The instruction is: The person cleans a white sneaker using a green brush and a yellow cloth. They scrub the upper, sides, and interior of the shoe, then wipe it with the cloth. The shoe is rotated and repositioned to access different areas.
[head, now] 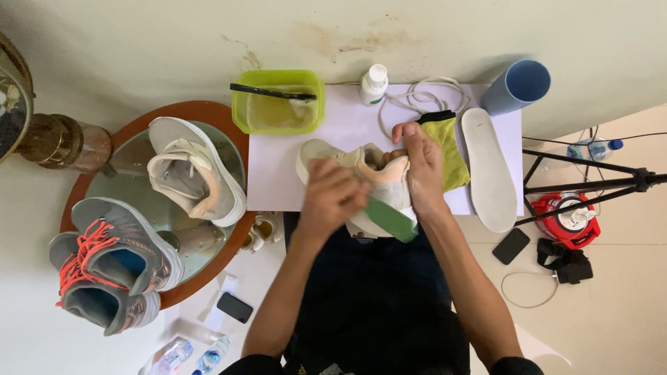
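Note:
A beige and white sneaker [326,154] lies on its side on the white board [278,173] in front of me. My right hand [420,167] grips the sneaker at its heel end. My left hand [332,196] is closed around a green brush [390,219] and presses it against the sneaker's side. A yellow-green cloth [451,149] lies under and behind my right hand. A white insole [488,170] rests to the right of the cloth.
A green tub [278,103] with liquid and a black brush across it stands at the board's back left, a white bottle [374,85] and white laces [424,97] beside it. A blue cup [517,85] lies back right. Left, a round glass table [139,173] holds other sneakers. A tripod [590,182], phones and bottles sit on the floor.

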